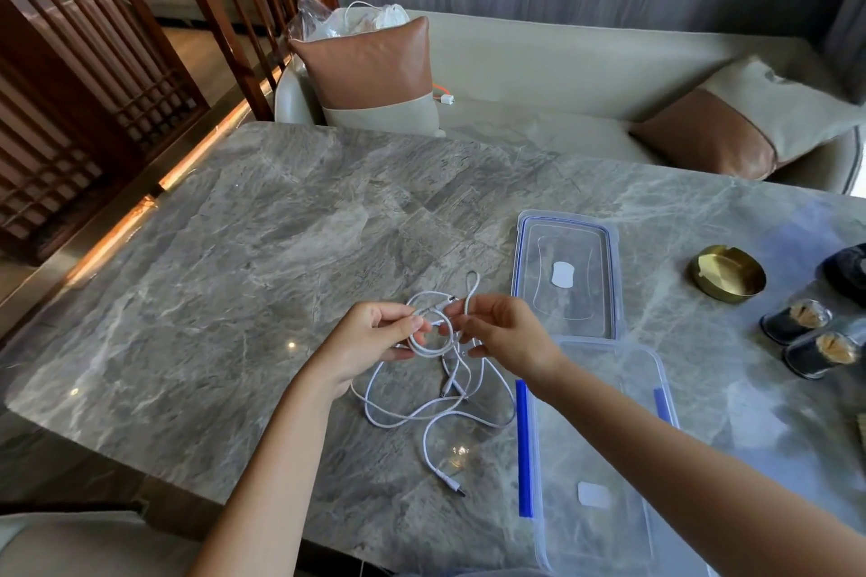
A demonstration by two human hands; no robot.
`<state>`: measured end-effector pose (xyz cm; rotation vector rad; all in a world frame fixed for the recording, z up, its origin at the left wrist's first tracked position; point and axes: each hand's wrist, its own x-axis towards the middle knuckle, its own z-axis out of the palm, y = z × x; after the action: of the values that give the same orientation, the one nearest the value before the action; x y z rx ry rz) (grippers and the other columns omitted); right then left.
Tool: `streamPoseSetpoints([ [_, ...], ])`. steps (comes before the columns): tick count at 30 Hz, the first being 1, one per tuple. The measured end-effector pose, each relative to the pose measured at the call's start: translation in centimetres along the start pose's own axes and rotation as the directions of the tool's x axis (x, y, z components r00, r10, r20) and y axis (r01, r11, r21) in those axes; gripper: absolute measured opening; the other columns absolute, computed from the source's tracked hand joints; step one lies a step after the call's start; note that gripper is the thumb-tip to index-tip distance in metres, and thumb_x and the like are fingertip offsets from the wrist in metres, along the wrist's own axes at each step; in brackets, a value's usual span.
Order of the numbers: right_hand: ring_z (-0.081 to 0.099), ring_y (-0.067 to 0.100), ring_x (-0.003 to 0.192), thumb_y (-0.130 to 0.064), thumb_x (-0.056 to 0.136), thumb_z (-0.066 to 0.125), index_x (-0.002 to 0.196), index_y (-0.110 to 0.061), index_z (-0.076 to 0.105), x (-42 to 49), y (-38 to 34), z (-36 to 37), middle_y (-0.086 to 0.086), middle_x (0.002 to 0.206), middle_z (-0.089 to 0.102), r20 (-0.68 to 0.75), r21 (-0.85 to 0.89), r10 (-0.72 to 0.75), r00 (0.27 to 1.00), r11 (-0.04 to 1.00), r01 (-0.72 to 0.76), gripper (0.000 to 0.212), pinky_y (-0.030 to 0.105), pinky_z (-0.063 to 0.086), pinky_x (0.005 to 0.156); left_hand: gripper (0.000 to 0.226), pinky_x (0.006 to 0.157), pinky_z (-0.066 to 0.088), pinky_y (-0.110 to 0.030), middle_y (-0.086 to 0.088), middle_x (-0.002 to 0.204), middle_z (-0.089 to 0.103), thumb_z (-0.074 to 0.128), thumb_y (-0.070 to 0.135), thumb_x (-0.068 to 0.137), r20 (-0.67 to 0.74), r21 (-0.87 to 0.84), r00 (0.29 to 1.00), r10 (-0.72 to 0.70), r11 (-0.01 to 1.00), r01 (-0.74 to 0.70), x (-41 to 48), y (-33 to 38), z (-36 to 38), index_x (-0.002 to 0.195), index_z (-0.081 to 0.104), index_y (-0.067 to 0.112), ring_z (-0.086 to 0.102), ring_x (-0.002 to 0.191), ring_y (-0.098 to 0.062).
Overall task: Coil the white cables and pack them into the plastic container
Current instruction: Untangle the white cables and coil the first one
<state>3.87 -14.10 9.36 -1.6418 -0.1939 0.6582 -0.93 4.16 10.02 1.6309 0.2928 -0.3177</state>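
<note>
My left hand (370, 340) and my right hand (503, 337) hold a small loop of white cable (433, 335) between them, just above the marble table. A short bend of that cable sticks up past my right fingers. More loose white cables (445, 408) lie tangled on the table below my hands, one plug end pointing toward me. The clear plastic container (604, 450) with blue clips sits at the right under my right forearm. Its clear lid (567, 276) lies flat beyond it.
A brass ashtray (726, 269) and two dark toothpick jars (810, 337) stand at the right of the grey marble table (262, 258). Behind the table is a sofa with two cushions (375, 70) and a plastic bag holding more cables (356, 19).
</note>
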Motion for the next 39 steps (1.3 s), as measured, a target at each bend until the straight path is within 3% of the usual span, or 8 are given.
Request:
streamPoseSetpoints([
  [12,0.055,0.001,0.059,-0.006,0.092,0.053,0.099,0.0,0.067,0.1,-1.2,-1.2,-0.005,0.066,0.057,0.295,-0.226,-0.024,0.955,0.97,0.094,0.017,0.014,0.053,0.059,0.022,0.056,0.052,-0.017,0.01,0.064,0.07,0.06,0.014,0.088,0.056,0.309,0.993,0.107,0.944,-0.119,1.1,-0.1,-0.3,0.077,0.074,0.028,0.061,0.065,0.001],
  [18,0.057,0.002,0.049,-0.005,0.09,0.056,0.096,0.011,0.065,0.5,-1.1,-0.8,0.0,0.063,0.059,0.217,-0.318,-0.044,0.975,0.941,0.114,0.019,0.015,0.052,0.053,0.007,0.066,0.053,-0.035,0.007,0.068,0.069,0.07,0.026,0.08,-0.049,0.499,0.991,0.124,0.863,-0.083,1.5,-0.2,-0.2,0.074,0.073,0.022,0.06,0.062,-0.004],
  [21,0.058,0.003,0.048,-0.002,0.09,0.056,0.091,0.013,0.065,0.6,-1.0,-1.2,-0.007,0.058,0.061,0.215,-0.316,-0.014,0.977,0.945,0.083,0.017,0.017,0.055,0.054,0.047,0.086,0.047,-0.03,0.012,0.116,0.059,0.076,0.036,0.072,-0.112,0.639,0.966,0.232,0.761,-0.109,1.4,0.0,0.1,0.113,0.055,0.028,0.058,0.1,-0.004],
  [25,0.057,0.002,0.05,0.003,0.089,0.054,0.099,0.006,0.066,0.5,-1.6,-1.6,-0.001,0.066,0.061,0.314,-0.33,0.029,0.949,0.941,0.081,0.017,0.014,0.053,0.054,0.087,0.115,0.015,-0.032,0.011,0.155,0.018,0.072,0.036,0.076,0.15,0.816,0.915,0.373,0.476,-0.328,1.3,0.9,0.1,0.145,0.02,0.032,0.01,0.141,-0.007],
  [28,0.06,0.003,0.055,-0.001,0.089,0.057,0.102,0.009,0.064,0.3,-1.5,-1.9,0.002,0.071,0.062,0.33,-0.326,0.055,0.943,0.944,0.059,0.018,0.017,0.055,0.059,0.06,0.115,0.013,-0.032,0.01,0.13,0.051,0.072,0.038,0.074,0.154,0.819,0.921,0.359,0.475,-0.322,1.5,1.3,0.4,0.128,0.046,0.03,0.035,0.132,-0.011],
  [31,0.062,0.004,0.055,-0.002,0.088,0.059,0.098,0.012,0.063,0.0,-1.0,-2.7,0.001,0.069,0.065,0.29,-0.249,0.067,0.955,0.969,0.008,0.018,0.018,0.057,0.059,0.036,0.091,0.043,-0.031,0.014,0.089,0.063,0.073,0.047,0.069,0.069,0.774,0.921,0.382,0.562,-0.291,1.3,1.0,0.7,0.1,0.061,0.03,0.058,0.088,-0.003],
  [34,0.064,0.004,0.054,-0.001,0.087,0.06,0.09,0.002,0.067,0.1,-1.3,-3.2,0.005,0.068,0.066,0.254,-0.165,0.056,0.966,0.986,-0.014,0.009,0.017,0.056,0.057,0.024,0.053,0.04,-0.026,0.011,0.062,0.06,0.07,0.053,0.069,-0.069,0.761,0.924,0.377,0.619,-0.196,1.4,1.0,1.1,0.077,0.063,0.031,0.049,0.053,-0.001],
  [39,0.062,0.003,0.053,0.0,0.089,0.056,0.083,-0.009,0.067,0.5,-1.4,-3.0,-0.007,0.058,0.067,0.178,-0.126,0.016,0.984,0.992,0.007,0.015,0.016,0.055,0.057,0.033,0.049,0.041,-0.035,-0.004,0.047,0.05,0.064,0.046,0.078,-0.199,0.757,0.89,0.41,0.641,-0.126,1.5,0.3,2.1,0.066,0.062,0.016,0.045,0.048,-0.02],
])
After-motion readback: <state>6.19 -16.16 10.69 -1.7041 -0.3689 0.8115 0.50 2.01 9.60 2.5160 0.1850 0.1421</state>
